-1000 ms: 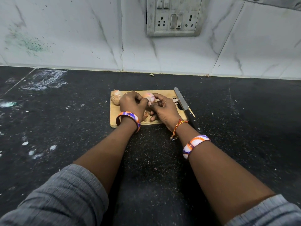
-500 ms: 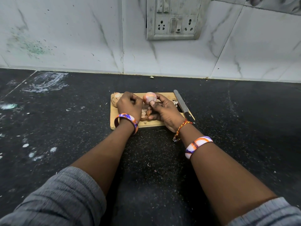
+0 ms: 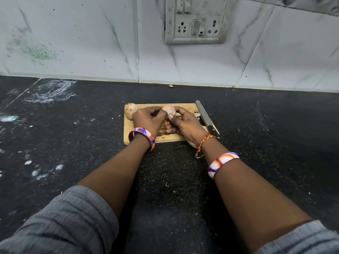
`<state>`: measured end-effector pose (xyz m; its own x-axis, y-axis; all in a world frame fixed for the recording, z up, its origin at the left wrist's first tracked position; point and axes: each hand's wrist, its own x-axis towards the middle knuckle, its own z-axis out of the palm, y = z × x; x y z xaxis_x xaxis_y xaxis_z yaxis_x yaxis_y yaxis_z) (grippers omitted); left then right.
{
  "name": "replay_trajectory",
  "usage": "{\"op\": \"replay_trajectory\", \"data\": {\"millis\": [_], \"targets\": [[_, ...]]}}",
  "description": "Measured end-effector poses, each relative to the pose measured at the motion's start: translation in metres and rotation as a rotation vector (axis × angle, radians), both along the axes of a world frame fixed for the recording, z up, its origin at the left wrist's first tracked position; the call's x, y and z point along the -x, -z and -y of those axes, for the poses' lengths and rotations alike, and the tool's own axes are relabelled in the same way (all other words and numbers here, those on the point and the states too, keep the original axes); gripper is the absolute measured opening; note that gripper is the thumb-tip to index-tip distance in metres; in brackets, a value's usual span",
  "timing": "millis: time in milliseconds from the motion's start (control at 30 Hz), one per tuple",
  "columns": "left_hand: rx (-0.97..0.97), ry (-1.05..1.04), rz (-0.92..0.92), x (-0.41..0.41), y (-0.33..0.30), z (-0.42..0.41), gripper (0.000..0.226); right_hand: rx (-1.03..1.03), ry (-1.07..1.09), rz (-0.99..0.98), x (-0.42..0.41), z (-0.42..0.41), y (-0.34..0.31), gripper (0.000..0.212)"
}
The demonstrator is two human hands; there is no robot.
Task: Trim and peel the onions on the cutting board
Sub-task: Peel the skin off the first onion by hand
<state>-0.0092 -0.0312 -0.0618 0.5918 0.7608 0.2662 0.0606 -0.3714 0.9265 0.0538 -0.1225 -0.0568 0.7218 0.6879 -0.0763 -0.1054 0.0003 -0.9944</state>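
A dark speckled surface (image 3: 73,136) carries a wooden board (image 3: 176,139). Over its middle, the left hand (image 3: 148,121) and right hand (image 3: 185,124) meet, both gripping a pinkish peeled onion (image 3: 169,109). A knife (image 3: 206,117) lies along the board's right edge. An unpeeled onion (image 3: 130,110) sits at the far-left corner.

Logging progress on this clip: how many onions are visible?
2: a pale pink, partly peeled onion held in both hands; a brown-skinned onion at the wooden cutting board's far-left corner. Hands may hide others.
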Motion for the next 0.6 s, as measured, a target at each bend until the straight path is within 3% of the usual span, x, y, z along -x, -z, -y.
{"op": "replay_trajectory", "data": {"millis": [167, 600], "targets": [[-0.071, -0.023, -0.053, 0.0001, 0.0008, 0.0000, 0.023, 0.041, 0.018, 0.051, -0.0003, -0.0024, 0.0036, 0.034], [-0.036, 0.025, -0.016, -0.0008, 0.0030, -0.0001, 0.025, -0.014, 0.012, -0.036, 0.0007, -0.0008, -0.0001, 0.030]]}}
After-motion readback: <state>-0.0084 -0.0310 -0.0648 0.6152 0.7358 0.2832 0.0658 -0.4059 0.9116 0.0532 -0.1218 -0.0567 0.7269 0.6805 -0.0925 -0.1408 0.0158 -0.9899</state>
